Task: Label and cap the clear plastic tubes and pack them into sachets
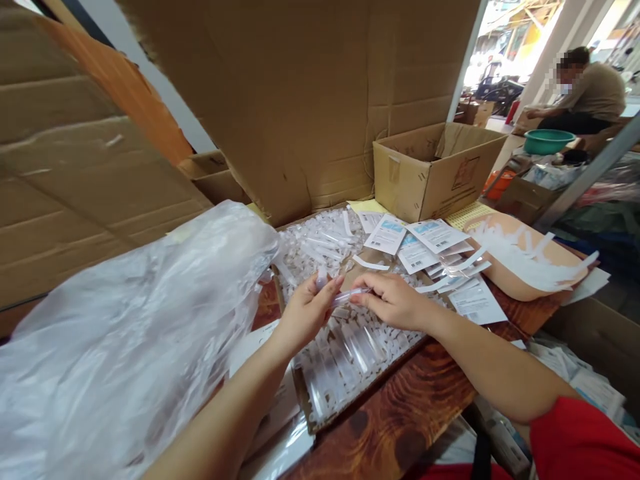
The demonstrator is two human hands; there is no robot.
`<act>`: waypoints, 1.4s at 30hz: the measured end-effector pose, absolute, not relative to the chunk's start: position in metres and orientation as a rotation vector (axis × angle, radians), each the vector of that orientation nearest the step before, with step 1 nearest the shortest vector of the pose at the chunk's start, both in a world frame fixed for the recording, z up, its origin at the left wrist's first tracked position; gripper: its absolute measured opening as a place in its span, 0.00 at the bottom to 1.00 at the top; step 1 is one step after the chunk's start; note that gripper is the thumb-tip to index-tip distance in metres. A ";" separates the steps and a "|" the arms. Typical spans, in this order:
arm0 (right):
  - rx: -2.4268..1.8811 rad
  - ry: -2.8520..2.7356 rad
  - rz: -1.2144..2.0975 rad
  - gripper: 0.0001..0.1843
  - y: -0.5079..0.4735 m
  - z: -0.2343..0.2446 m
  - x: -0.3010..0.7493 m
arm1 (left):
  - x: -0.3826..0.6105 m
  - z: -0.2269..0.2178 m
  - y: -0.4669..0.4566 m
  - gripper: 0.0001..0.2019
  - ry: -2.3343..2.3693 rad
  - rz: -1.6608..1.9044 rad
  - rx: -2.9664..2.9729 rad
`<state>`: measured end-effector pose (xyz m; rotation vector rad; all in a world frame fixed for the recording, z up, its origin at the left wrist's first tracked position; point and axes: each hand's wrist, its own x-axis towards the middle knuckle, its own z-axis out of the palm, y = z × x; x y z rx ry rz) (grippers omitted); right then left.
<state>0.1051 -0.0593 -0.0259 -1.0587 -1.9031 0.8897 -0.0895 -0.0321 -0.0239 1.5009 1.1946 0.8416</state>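
Over a shallow cardboard tray (363,408) my two hands meet at a small clear plastic tube (347,295). My left hand (311,307) is closed round its left end, and a whitish translucent piece (321,275) pokes up by the thumb. The fingertips of my right hand (393,300) pinch the tube's other end. Below them, clear tubes (350,347) lie in rows among many small white plastic pieces (310,363). More clear and white parts (323,237) are heaped at the tray's far side. A white strip (370,263) lies just beyond my right hand.
Printed cards (433,237) are piled right of the tray, beside a peach basin (520,283) of white strips. An open cardboard box (425,180) stands behind. Plastic sheeting (150,333) covers the left. A large cardboard panel (300,100) rises at the back; a person (595,90) sits far right.
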 end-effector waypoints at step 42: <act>-1.134 -1.675 1.114 0.29 -0.044 -0.042 0.109 | -0.091 -0.020 -0.029 0.15 1.188 0.897 1.959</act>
